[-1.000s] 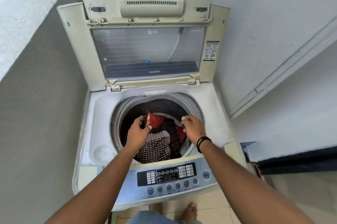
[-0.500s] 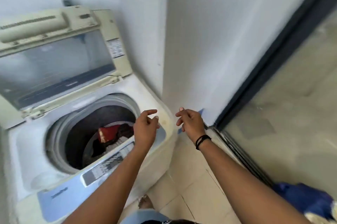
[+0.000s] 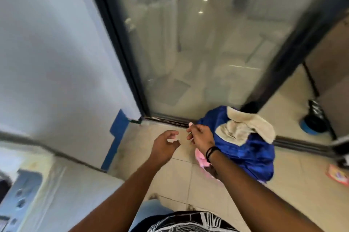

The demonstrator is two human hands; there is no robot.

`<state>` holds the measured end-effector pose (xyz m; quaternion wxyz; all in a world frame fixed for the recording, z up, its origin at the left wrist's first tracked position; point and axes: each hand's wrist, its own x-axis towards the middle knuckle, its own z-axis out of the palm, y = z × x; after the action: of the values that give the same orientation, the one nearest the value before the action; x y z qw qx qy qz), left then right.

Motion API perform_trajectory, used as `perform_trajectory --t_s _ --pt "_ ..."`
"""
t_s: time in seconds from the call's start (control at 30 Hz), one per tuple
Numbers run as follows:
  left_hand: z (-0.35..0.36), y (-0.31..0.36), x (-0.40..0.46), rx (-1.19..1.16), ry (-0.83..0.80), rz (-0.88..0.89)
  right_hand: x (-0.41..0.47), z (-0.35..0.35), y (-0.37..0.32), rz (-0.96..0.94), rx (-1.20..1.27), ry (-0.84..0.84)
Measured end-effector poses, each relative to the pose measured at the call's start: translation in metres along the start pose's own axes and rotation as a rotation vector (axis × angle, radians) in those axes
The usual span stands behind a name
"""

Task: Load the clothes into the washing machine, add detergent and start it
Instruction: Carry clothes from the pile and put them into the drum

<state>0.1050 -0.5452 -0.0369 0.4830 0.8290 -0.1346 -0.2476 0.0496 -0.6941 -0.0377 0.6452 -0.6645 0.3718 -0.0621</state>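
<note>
Two hands empty: left hand [image 3: 164, 144], right hand [image 3: 201, 138] w/ clothes pile [image 3: 245, 146] beside glass door [image 3: 204, 42].

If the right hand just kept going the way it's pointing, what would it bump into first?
Most likely the blue cloth of the laundry pile on the floor, with a beige towel on top. The right hand holds nothing and already overlaps the pile in view, though depth is unclear.

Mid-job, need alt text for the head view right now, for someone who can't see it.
Both empty hands, left and right, reach toward a blue laundry bundle on the tiled floor beside a glass door. A beige towel lies on the bundle.
</note>
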Motion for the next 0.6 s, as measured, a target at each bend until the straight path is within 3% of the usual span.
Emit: perform_trajectory --t_s 0.27,0.4,0.6 --pt "0.126 0.032 0.044 0.174 -0.335 -0.01 0.016 -0.146 0.076 0.231 0.132 0.295" --pt "0.185 0.043 0.077 0.23 -0.445 -0.037 0.029 -0.201 0.093 0.316 0.185 0.355" --pt "0.271 0.06 0.136 0.323 -0.674 -0.079 0.057 -0.271 0.092 0.424 0.055 0.36"
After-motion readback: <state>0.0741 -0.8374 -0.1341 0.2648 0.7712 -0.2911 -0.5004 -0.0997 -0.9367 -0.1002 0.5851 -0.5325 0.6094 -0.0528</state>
